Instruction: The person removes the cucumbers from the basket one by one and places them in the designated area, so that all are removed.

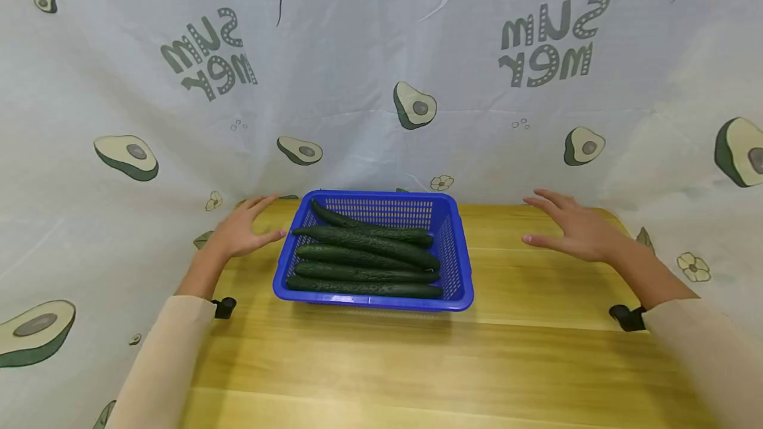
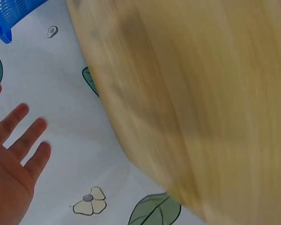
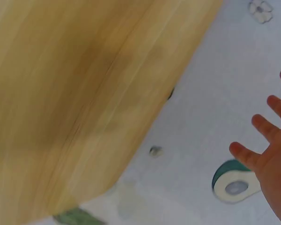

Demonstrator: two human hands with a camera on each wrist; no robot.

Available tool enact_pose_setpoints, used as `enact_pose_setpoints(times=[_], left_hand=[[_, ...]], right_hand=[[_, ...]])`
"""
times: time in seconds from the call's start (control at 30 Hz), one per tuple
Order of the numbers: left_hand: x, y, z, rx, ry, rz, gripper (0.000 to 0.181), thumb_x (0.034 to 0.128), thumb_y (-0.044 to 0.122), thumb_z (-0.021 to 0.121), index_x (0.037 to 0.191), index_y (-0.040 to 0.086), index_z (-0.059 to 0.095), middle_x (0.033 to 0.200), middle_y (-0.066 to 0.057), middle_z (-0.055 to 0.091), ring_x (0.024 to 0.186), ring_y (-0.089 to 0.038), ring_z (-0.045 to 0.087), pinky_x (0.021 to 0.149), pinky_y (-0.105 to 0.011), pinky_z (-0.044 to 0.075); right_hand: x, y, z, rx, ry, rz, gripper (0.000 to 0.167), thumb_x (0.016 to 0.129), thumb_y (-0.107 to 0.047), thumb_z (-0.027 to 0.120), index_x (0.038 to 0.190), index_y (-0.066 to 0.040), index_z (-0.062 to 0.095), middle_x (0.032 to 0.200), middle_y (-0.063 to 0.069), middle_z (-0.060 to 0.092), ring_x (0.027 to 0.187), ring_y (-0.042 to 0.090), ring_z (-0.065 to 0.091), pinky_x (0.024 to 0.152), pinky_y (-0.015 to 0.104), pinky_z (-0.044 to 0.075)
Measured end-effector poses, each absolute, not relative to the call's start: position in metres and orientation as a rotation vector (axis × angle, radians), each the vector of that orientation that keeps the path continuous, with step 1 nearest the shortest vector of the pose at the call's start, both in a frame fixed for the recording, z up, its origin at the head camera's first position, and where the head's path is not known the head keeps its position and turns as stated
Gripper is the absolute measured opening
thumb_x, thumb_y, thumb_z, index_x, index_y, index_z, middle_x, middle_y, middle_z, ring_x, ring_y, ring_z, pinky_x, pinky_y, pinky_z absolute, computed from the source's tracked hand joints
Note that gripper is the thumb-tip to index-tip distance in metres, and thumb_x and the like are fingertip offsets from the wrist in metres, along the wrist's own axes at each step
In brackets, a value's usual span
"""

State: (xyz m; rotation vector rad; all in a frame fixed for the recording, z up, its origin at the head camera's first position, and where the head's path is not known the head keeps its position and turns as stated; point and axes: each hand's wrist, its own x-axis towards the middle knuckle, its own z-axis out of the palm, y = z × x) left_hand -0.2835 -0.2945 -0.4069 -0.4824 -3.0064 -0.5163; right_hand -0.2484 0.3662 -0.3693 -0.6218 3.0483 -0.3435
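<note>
A blue plastic basket [image 1: 372,304] with slotted walls stands on the wooden table, and several dark green cucumbers [image 1: 363,255] lie lengthwise inside it. To the basket's left is my left hand [image 1: 241,229], fingers spread and holding nothing; its thumb tip comes close to the basket's left rim. My right hand [image 1: 575,227] hovers farther off to the right, apart from the basket, also with spread fingers and nothing in it. The left wrist view catches a corner of the basket [image 2: 9,18] above the left fingers. In the right wrist view, only the right hand [image 3: 274,150] and table show.
Beneath the basket is a light wooden table [image 1: 381,369] with rounded far corners. A pale cloth [image 1: 357,51] printed with avocados, flowers and mirrored lettering hangs behind it and along both sides. Each wrist wears a black strap with a small device [image 1: 225,308].
</note>
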Motion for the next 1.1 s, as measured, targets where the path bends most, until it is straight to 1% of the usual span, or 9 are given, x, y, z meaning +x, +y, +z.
enact_pose_setpoints(times=[0.2,0.3,0.4,0.5,0.6,0.7,0.77,0.97,1.1], left_hand=[[-0.280,-0.283,-0.416,-0.554,-2.955,-0.729,0.069,0.1000,0.036,0.060,0.162,0.020,0.035,0.156,-0.022,0.045,0.126,-0.045,0.059,0.104,-0.067,0.045],[-0.277,-0.275,-0.417,-0.601,-2.914,-0.942,0.066,0.0990,0.024,0.058,0.161,0.016,0.037,0.147,-0.023,0.053,0.117,-0.041,0.064,0.102,-0.062,0.049],[-0.275,-0.265,-0.420,-0.629,-2.888,-1.101,0.065,0.0966,0.019,0.061,0.159,0.017,0.042,0.139,-0.021,0.059,0.110,-0.036,0.067,0.099,-0.057,0.053],[-0.273,-0.256,-0.423,-0.626,-2.897,-1.133,0.065,0.0944,0.020,0.065,0.157,0.021,0.046,0.129,-0.018,0.063,0.103,-0.029,0.068,0.094,-0.050,0.057],[-0.272,-0.250,-0.428,-0.574,-2.897,-1.191,0.065,0.0929,0.018,0.066,0.155,0.024,0.049,0.115,-0.015,0.065,0.089,-0.024,0.066,0.080,-0.040,0.057],[-0.269,-0.246,-0.432,-0.483,-2.879,-1.293,0.065,0.0923,0.016,0.063,0.155,0.028,0.049,0.098,-0.012,0.059,0.076,-0.022,0.057,0.065,-0.032,0.047],[-0.267,-0.243,-0.433,-0.411,-2.860,-1.360,0.065,0.0923,0.016,0.062,0.154,0.030,0.050,0.090,-0.010,0.053,0.071,-0.021,0.051,0.060,-0.030,0.042],[-0.262,-0.233,-0.435,-0.237,-2.755,-1.591,0.060,0.0944,0.013,0.062,0.152,0.030,0.053,0.082,-0.007,0.055,0.059,-0.015,0.044,0.052,-0.026,0.041],[-0.258,-0.229,-0.437,-0.171,-2.652,-1.738,0.059,0.0939,0.009,0.062,0.150,0.024,0.056,0.084,-0.011,0.062,0.057,-0.011,0.049,0.052,-0.026,0.047]], right_hand=[[-0.257,0.325,-0.365,-0.626,3.010,-0.401,0.086,0.095,-0.059,0.060,0.161,-0.012,0.033,0.166,0.024,0.025,0.147,0.054,0.030,0.107,0.079,0.033],[-0.262,0.307,-0.365,-0.633,2.992,-0.444,0.086,0.096,-0.060,0.059,0.162,-0.012,0.031,0.167,0.024,0.024,0.149,0.053,0.029,0.109,0.078,0.031],[-0.267,0.290,-0.363,-0.665,2.981,-0.502,0.084,0.097,-0.057,0.060,0.162,-0.013,0.031,0.167,0.023,0.025,0.149,0.052,0.029,0.111,0.078,0.030],[-0.272,0.272,-0.359,-0.698,2.972,-0.564,0.081,0.097,-0.057,0.059,0.162,-0.015,0.033,0.166,0.021,0.029,0.149,0.050,0.031,0.112,0.077,0.029],[-0.277,0.253,-0.357,-0.747,2.949,-0.622,0.079,0.098,-0.057,0.058,0.162,-0.017,0.034,0.165,0.020,0.032,0.149,0.048,0.033,0.113,0.076,0.029],[-0.281,0.235,-0.360,-0.816,2.913,-0.683,0.078,0.099,-0.057,0.058,0.161,-0.016,0.035,0.164,0.018,0.037,0.148,0.045,0.036,0.115,0.073,0.030],[-0.282,0.224,-0.364,-0.853,2.885,-0.722,0.077,0.099,-0.055,0.058,0.160,-0.013,0.037,0.161,0.017,0.041,0.146,0.043,0.040,0.114,0.071,0.033],[-0.282,0.197,-0.378,-0.909,2.821,-0.790,0.075,0.098,-0.050,0.064,0.157,-0.009,0.042,0.155,0.016,0.049,0.140,0.038,0.049,0.113,0.063,0.041],[-0.280,0.180,-0.386,-0.970,2.821,-0.798,0.069,0.098,-0.045,0.068,0.152,-0.006,0.048,0.150,0.015,0.055,0.134,0.036,0.056,0.110,0.059,0.046]])
